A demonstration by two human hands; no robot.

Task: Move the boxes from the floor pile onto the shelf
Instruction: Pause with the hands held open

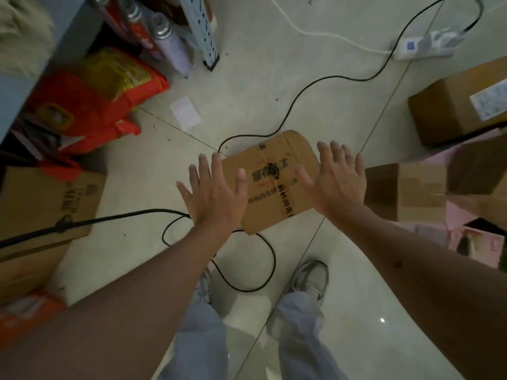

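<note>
Head view, looking down at a tiled floor [356, 270]. Centre: one flat cardboard box [271, 185], taped along its middle seam and printed with dark characters, lies closed on the floor; its contents cannot be seen. The left hand [212, 194] and the right hand [336, 182] are spread palm-down above the box's left and right edges, with the fingers [204, 165] straight, splayed and holding nothing; whether they touch the cardboard cannot be told.

Right side: three more cardboard boxes. One labelled box [452, 111], bearing a white shipping label, sits at upper right; a smaller taped box [406, 192] stands just right of the right hand; a third box [480, 171] is partly cut off by the frame edge beside it. All are shut. Pink material [461, 215] lies under and around the lower two.

Left side: one large brown carton [46, 212] with printed marks, closed, and red-and-yellow sacks [93, 100] stacked against a grey shelf edge [30, 78]. Three canisters [164, 42] lean beside a perforated metal upright [203, 28].

Floor items: one black cable [315, 86] snaking across the tiles to a white power strip [422, 45], one white cable [315, 32], and one paper slip [185, 112]. Two grey shoes [310, 281] and light trouser legs [301, 338] appear at the bottom.
</note>
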